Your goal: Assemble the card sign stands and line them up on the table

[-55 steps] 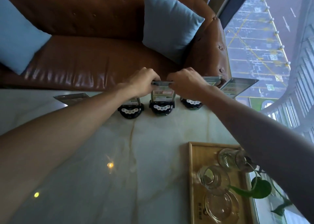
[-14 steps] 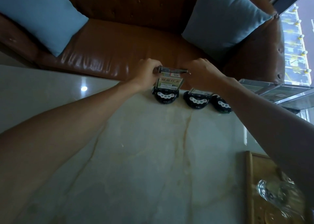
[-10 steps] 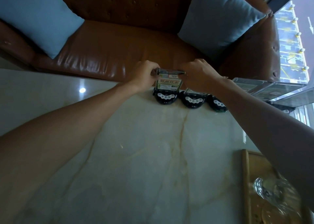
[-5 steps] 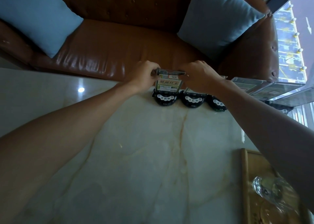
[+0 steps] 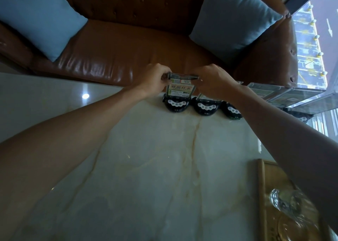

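We hold the card panel (image 5: pixel 182 83) by its top corners, our left hand (image 5: pixel 155 79) pinching one end and our right hand (image 5: pixel 212 81) the other, fingers closed on its upper edge. Directly below the grip the panel meets the first black base (image 5: pixel 176 104), which sits at the far edge of the marble table (image 5: pixel 164 167). To the right of the grip, under our right wrist, stand two more bases (image 5: pixel 206 108), with clear panels (image 5: pixel 285 96) beyond them.

We judge this to be the seating step. To do it well we should keep the panel square to the base slot, press straight down with even force from both corners, and avoid rocking it sideways, which could tip the base toward the sofa (image 5: pixel 146 48). Whether the panel is fully home we cannot tell.
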A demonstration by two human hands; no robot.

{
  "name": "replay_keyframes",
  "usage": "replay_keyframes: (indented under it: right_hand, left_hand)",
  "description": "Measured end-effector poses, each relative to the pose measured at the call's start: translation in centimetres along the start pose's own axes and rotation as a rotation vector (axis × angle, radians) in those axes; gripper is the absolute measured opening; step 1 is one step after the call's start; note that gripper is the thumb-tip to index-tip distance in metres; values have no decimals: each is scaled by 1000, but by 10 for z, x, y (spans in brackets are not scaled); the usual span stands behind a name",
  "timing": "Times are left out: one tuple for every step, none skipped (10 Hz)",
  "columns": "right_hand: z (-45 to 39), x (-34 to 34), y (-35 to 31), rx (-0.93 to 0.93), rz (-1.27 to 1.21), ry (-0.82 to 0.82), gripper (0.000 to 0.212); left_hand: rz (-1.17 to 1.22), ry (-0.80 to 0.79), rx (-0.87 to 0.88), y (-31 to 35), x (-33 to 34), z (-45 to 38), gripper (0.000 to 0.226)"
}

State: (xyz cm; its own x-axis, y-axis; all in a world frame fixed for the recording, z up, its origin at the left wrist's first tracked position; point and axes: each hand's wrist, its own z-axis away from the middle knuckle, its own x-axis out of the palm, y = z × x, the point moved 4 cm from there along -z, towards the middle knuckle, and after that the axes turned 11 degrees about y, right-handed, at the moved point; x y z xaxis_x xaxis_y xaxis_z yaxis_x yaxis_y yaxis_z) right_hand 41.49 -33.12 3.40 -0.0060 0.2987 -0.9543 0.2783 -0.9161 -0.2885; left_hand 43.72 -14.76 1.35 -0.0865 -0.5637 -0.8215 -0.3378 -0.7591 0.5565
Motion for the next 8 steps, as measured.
replay_keyframes:
  right_hand:
    - [2, 2, 0, 3, -3, -6, 23]
    - [2, 3, 2, 9, -13, 3, 23]
    - [1, 4, 1, 11, -15, -2, 23]
    - [2, 7, 1, 22, -27, -3, 18]
    - [3, 8, 1, 52, -25, -8, 16]
    - [9, 6, -1, 68, 11, -3, 21]
    - [22, -10, -8, 87, 45, 46, 46]
    - [42, -27, -14, 127, 46, 139, 46]
  left_hand:
    - [11, 7, -1, -1, 2, 1, 9]
    - [41, 17, -25, -4, 3, 2, 9]
    - [47, 1, -43, -5, 2, 3, 9]
    - [45, -23, -58, -2, 1, 5, 10]
    - [53, -63, -100, 4, -1, 9, 16]
    - [1, -125, -140, 14, 1, 20, 52]
    - [-46, -101, -143, 31, -14, 32, 81]
    - [-87, -127, -89, 50, -26, 39, 73]
